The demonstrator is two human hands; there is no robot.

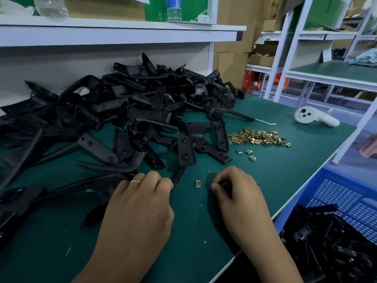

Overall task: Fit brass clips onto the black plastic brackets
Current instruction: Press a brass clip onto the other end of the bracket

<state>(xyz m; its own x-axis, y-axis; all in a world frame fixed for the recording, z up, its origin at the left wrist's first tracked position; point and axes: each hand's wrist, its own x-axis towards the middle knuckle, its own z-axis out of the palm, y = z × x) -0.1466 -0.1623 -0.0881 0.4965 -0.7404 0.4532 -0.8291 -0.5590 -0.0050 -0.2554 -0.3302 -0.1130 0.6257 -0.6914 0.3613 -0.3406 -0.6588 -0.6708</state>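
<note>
1. Brackets [130, 111] lie heaped to your far left and centre, long arms crossing every way; that pile feeds the job.
2. Your left hand [142, 201] has its fingers curled round the near end of one bracket [179, 176], whose long axis runs up and away from your knuckles toward the pile.
3. One loose clip [197, 183] lies flat on the mat [265, 180] in the gap between your hands, just right of that bracket's end. It looks slightly nearer your right fingertips, so that hand is likely the one to reach for it.
4. Your right hand [236, 193] is curled, fingertips pinched; something dark shows beside them, but I cannot tell if you hold it.
5. Further right and beyond, the clip pile [257, 137] sits well apart, three strays [247, 154] below it.
6. At your right edge, a blue crate [334, 201] holds more brackets, probably finished ones.
</note>
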